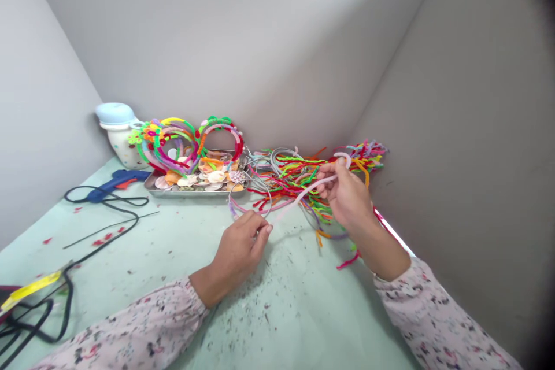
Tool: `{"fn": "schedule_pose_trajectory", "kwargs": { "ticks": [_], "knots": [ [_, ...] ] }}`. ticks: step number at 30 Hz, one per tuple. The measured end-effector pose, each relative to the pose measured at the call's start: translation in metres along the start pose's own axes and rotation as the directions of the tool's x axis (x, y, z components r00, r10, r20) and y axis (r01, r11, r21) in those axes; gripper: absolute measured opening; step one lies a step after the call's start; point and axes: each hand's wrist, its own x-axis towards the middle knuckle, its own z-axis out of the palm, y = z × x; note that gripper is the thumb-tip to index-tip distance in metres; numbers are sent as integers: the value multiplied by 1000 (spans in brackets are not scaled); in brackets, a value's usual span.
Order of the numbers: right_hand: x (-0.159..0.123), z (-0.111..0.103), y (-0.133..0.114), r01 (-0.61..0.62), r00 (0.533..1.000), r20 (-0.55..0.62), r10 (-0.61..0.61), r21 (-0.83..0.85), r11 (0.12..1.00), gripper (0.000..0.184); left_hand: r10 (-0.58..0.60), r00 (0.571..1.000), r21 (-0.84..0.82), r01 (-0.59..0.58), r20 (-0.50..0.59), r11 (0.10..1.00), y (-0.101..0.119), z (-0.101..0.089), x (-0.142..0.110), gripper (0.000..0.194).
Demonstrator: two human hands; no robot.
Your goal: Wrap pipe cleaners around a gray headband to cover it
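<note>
My right hand (349, 193) is closed in a pinch on a pale pink pipe cleaner (310, 188), whose free end curls above the fingers. The pipe cleaner slants down to the fingertips of my left hand (243, 248), which is closed on its lower, blurred end. Just beyond the left hand, a thin hoop with pink and lilac covering (233, 207) curves over the table; whether the left fingers also hold it is hidden. Behind the right hand lies a heap of colourful pipe cleaners (281, 185), with bare grey headbands (277, 156) among them.
A metal tray (195, 193) of shells stands at the back, with decorated headbands (173, 147) propped on it. Left of it are a white cup with a blue lid (116, 115) and a blue glue gun (106, 189). Black cable (69, 295) runs along the left; walls enclose the table.
</note>
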Motion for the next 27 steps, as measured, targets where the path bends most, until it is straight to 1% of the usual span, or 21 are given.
{"fn": "schedule_pose_trajectory", "kwargs": {
  "ticks": [2, 4, 6, 8, 11, 13, 16, 21, 24, 26, 27],
  "knots": [
    [4, -4, -3, 31, 999, -11, -31, 32, 999, 45, -9, 1000, 10, 9, 10, 1000, 0, 1, 0, 22],
    [7, -8, -6, 72, 996, -56, -68, 81, 994, 47, -8, 1000, 33, 7, 21, 999, 1, 2, 0, 25],
    [9, -10, -9, 92, 992, -100, -81, 110, 990, 50, 17, 999, 58, -19, 39, 998, 3, 2, -1, 28],
    [9, -11, -11, 91, 989, -126, -77, 105, 990, 53, 64, 996, 66, -67, 54, 996, 5, 2, -2, 28],
    [9, -12, -13, 75, 988, -143, -62, 86, 993, 55, 168, 982, 25, -170, 82, 985, 9, 0, -4, 26],
    [9, -12, -12, 66, 987, -152, -51, 98, 993, 55, 235, 967, -10, -235, 99, 972, 13, -1, -5, 26],
    [10, -14, -8, 54, 987, -160, -34, 122, 991, 52, 291, 950, -20, -291, 113, 957, 18, -2, -8, 24],
    [10, -16, 1, 24, 992, -128, -8, 127, 992, 48, 351, 927, -2, -354, 134, 935, 28, -1, -13, 23],
    [9, -16, 2, 17, 994, -111, -2, 130, 991, 48, 373, 918, -22, -373, 135, 927, 29, 1, -15, 23],
    [10, -17, -1, -44, 996, -67, 56, 160, 986, 46, 336, 931, -64, -330, 142, 942, 25, 1, -14, 23],
    [11, -19, -3, -98, 994, -26, 105, 183, 978, 44, 292, 946, -96, -281, 143, 955, 22, 1, -14, 24]
  ]
}}
